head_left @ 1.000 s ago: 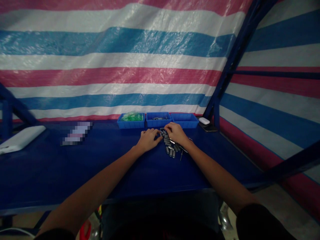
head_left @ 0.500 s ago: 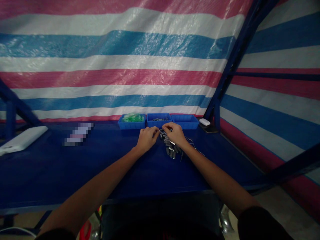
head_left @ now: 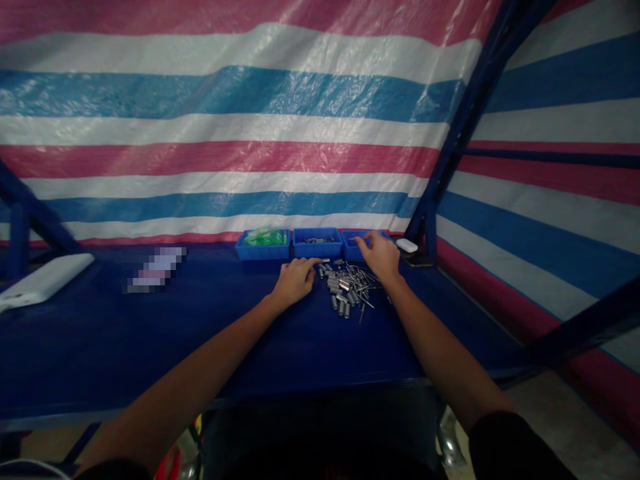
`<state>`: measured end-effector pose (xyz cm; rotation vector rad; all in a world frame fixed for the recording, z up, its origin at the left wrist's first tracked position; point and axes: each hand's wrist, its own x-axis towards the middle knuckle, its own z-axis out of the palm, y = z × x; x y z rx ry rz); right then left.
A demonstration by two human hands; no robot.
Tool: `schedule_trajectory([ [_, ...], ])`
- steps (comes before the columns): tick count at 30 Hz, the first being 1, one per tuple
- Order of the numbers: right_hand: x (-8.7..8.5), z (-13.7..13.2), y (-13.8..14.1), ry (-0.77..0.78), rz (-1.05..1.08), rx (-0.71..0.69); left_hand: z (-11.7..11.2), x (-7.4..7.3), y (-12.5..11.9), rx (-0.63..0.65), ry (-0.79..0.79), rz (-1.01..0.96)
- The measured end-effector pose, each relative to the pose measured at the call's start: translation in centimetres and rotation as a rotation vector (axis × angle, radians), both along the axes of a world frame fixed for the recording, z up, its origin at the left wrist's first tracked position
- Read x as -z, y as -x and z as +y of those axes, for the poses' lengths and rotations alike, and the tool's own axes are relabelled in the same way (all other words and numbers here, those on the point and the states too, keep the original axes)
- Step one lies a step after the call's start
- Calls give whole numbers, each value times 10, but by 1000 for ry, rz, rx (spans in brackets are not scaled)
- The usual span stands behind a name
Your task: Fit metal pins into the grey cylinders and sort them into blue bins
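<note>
My left hand (head_left: 295,280) rests on the table at the left of a pile of metal parts. Its thumb and index finger are closed at the end of a small grey metal cylinder (head_left: 326,260). Over the front of the right blue bin (head_left: 353,253) is my right hand (head_left: 381,257), pinching a thin metal pin (head_left: 351,239) that points left. Between and below the hands lie several short metal cylinders (head_left: 334,283) and a loose heap of thin metal pins (head_left: 361,277).
A blue bin of green-and-clear packets (head_left: 265,237) stands at the back, beside a middle blue bin (head_left: 317,250) with small metal pieces. A white case (head_left: 407,245) lies on a dark flat object at the right. A white device (head_left: 47,280) and a blurred phone-like item (head_left: 157,268) lie left.
My right hand has moved away from my left, rightward and up to the right bin, with the thin pin. The pile of pins is now uncovered. My left hand has stayed nearly in place.
</note>
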<state>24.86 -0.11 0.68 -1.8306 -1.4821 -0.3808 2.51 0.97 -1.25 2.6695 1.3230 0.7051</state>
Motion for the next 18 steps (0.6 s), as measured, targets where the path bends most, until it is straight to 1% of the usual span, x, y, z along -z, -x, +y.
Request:
schedule_trajectory([
  [1,1,1,-10,12,35,83,0,1,0,23,2,34],
  [2,2,1,-19,16,65,130,-1,2,0,43,1,65],
  [4,2,0,-26,-4,115,132,-2,3,0,63,-8,109],
  [6,1,-1,-21,-46,145,60,-1,2,0,51,-32,133],
  [8,-1,-3,-5,-79,152,-47,1,1,3,42,-53,147],
  [11,-1,-7,24,-99,114,-232,6,-1,8,94,-40,152],
  [13,1,-9,40,-101,57,-329,9,-1,10,139,-20,135],
  [16,4,-14,54,-75,-18,-401,14,2,11,146,29,48],
  [18,5,-17,59,-38,-47,-453,17,4,10,163,124,-67],
])
